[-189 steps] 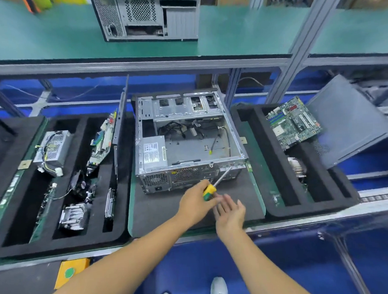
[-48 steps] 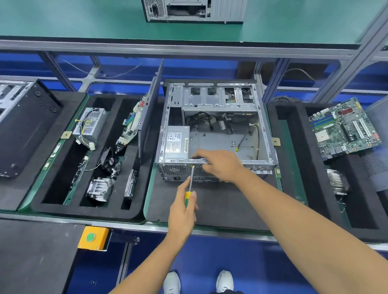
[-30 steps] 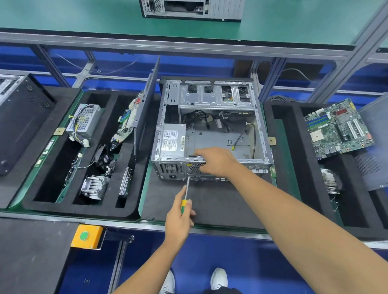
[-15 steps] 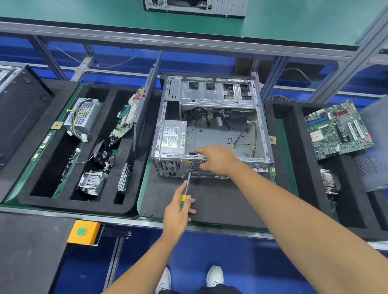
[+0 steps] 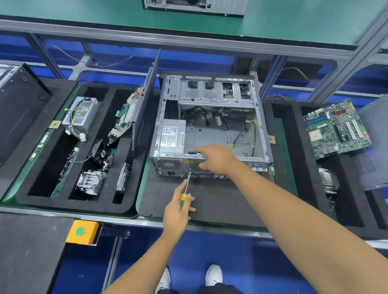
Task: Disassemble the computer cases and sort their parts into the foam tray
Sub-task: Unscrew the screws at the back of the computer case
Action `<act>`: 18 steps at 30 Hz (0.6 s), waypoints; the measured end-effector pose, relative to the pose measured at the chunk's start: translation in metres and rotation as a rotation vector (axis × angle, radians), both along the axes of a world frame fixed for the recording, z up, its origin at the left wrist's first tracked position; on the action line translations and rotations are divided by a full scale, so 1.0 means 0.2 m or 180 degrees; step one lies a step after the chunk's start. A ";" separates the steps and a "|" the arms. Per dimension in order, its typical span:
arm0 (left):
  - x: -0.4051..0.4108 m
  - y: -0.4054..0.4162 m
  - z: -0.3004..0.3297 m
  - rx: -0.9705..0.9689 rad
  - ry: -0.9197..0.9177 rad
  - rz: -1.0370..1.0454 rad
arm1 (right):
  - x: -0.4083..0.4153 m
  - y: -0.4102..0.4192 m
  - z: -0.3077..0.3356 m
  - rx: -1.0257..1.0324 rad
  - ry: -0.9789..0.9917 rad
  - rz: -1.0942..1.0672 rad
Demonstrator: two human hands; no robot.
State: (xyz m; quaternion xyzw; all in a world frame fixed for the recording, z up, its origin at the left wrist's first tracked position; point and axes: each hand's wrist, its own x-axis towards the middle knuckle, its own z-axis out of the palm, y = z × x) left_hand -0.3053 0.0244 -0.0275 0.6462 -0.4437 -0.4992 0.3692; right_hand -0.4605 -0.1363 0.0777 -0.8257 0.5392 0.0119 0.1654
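An open silver computer case (image 5: 208, 94) lies on a black foam mat, its power supply (image 5: 172, 136) still inside at the near left. My left hand (image 5: 178, 211) grips a yellow-green screwdriver (image 5: 184, 193) whose tip touches the case's near rear panel beside the power supply grille. My right hand (image 5: 216, 159) rests on the case's near top edge, fingers curled over the rim. The black foam tray (image 5: 129, 208) on the left holds a power supply (image 5: 81, 114), a circuit board (image 5: 126, 116), a heatsink (image 5: 90, 181) and a fan.
A dark side panel (image 5: 145, 97) stands upright between tray and case. A second foam tray (image 5: 303, 186) on the right carries a motherboard (image 5: 336, 128). Another black case (image 5: 9, 111) sits far left, one more (image 5: 194, 0) on the green shelf. A yellow button box (image 5: 81, 231) is at the bench's near edge.
The screwdriver tip has stayed at the same spot on the rear panel while my left hand shifts slightly on the handle. My right hand keeps its place on the case edge.
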 end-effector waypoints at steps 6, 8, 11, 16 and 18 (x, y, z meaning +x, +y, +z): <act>0.00 0.00 0.02 -0.0003 0.0093 0.0033 | 0.00 0.00 0.01 0.0050 -0.0006 0.0003; 0.01 0.00 0.02 0.0018 0.0117 0.0053 | 0.00 0.00 0.01 0.0057 -0.0011 -0.0017; 0.02 0.00 0.01 0.0037 0.0110 0.0067 | 0.00 0.00 0.01 0.0086 -0.0007 -0.0023; 0.02 0.01 0.00 0.0056 0.0059 -0.0026 | 0.00 0.00 0.01 0.0112 0.0002 -0.0036; 0.02 0.01 -0.01 0.0067 0.0068 0.0002 | 0.01 0.00 0.02 0.0129 0.0008 -0.0042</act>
